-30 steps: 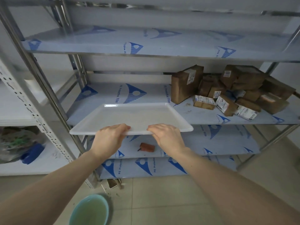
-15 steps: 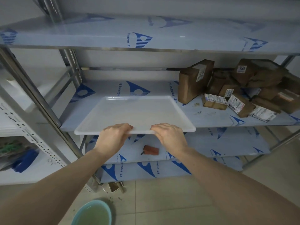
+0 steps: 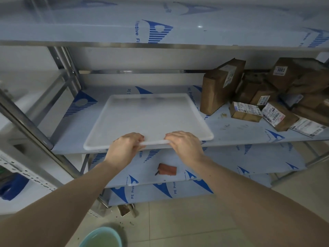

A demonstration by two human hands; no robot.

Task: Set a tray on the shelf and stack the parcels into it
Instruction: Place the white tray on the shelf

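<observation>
A flat white tray (image 3: 149, 114) lies over the left half of the middle shelf (image 3: 71, 132), its near rim at the shelf's front edge. My left hand (image 3: 124, 148) grips that near rim left of centre. My right hand (image 3: 185, 145) grips the same rim just to the right. On the right half of the shelf sits a heap of several brown parcels (image 3: 277, 97) with white labels. The tallest parcel (image 3: 219, 86) stands upright close to the tray's far right corner.
An upper shelf (image 3: 160, 27) overhangs the tray. A lower shelf holds a small reddish-brown object (image 3: 167, 169). A slanted steel upright (image 3: 26, 122) crosses at the left. A pale green bowl (image 3: 103, 237) stands on the tiled floor below my arms.
The tray has moved forward and deeper over the middle shelf, from hanging out in front of it to lying over it. Both hands kept hold of the near rim.
</observation>
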